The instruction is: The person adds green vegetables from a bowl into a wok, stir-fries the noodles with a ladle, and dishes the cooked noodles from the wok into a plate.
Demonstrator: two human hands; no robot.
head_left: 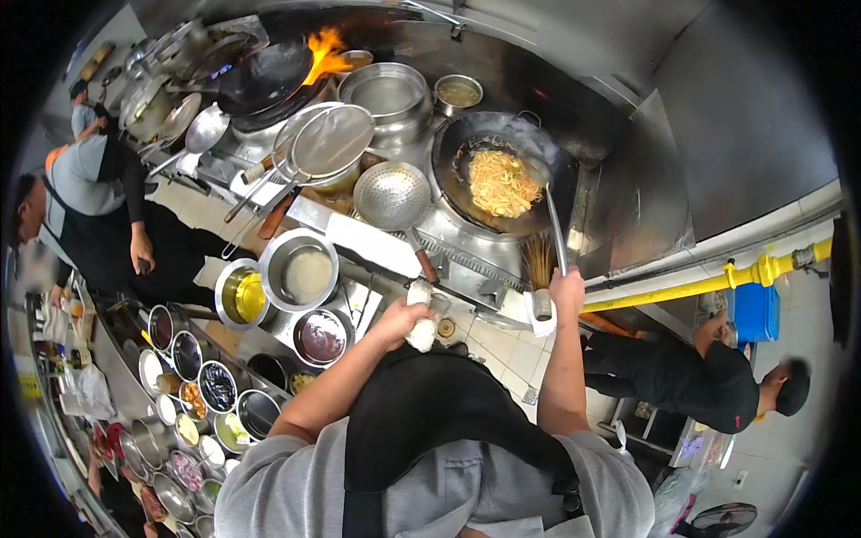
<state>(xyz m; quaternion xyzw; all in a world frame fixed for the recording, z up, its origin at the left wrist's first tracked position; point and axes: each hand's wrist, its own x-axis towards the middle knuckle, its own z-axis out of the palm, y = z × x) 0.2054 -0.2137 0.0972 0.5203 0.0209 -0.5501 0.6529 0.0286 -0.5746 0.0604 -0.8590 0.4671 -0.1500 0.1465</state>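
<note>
Pale yellow noodles (504,184) lie in a black round metal wok (525,134) on a silver steel stove top (462,235). The right grip (567,293) is closed around a long silver metal handle (558,224); the left grip (400,325) clasps a crumpled white cloth (420,330). A hard push could spill noodles; uneven stirring could scorch them. Around: orange flame (326,56), yellow pipe (700,285), beige floor tiles (525,357), co-workers (691,377).

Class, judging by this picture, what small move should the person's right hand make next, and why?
Probably turn the noodles with the long-handled utensil: the right hand grips it, its far end reaches into the wok beside them, and they lie heaped together.
</note>
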